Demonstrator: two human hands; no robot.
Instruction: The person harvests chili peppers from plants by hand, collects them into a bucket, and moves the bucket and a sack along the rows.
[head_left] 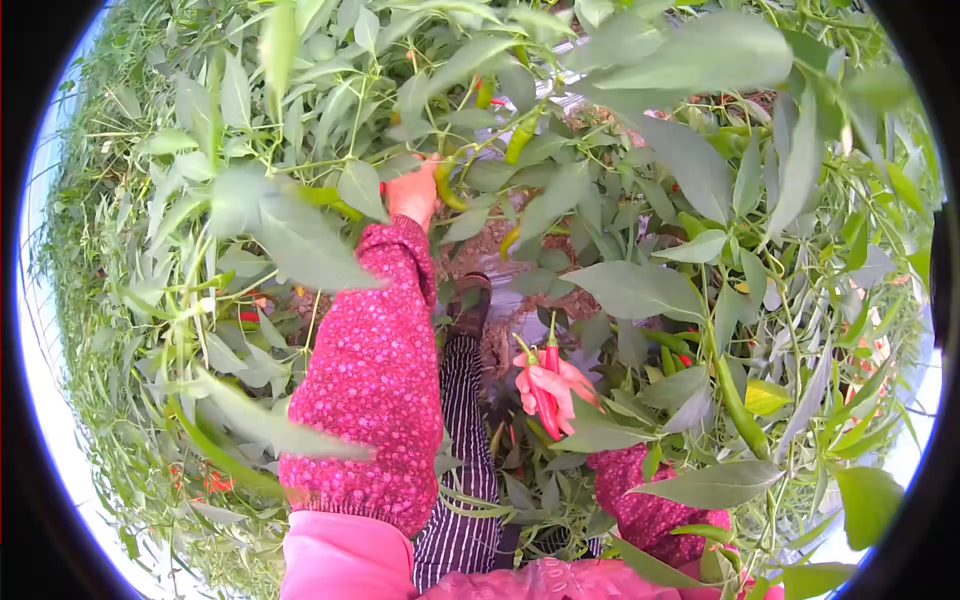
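Note:
My left hand (411,193) reaches forward among the leaves of a pepper plant (330,130). Leaves cover most of its fingers, so their grip does not show. Right beside it hangs a curved green-yellow chili pepper (447,187), and another green chili pepper (521,138) hangs farther up. A small red patch shows at the hand's left edge; I cannot tell what it is. Lower and to the right, my right hand (574,380) is closed around red chili peppers (546,410), their green stems pointing up. Leaves partly hide that hand and its forearm.
Dense pepper plants stand on both sides, with leaves close to the camera. A long green chili pepper (738,408) hangs at the right. Red peppers (218,483) show low on the left. My shoe (468,305) stands on the soil between the rows, near pale plastic sheeting.

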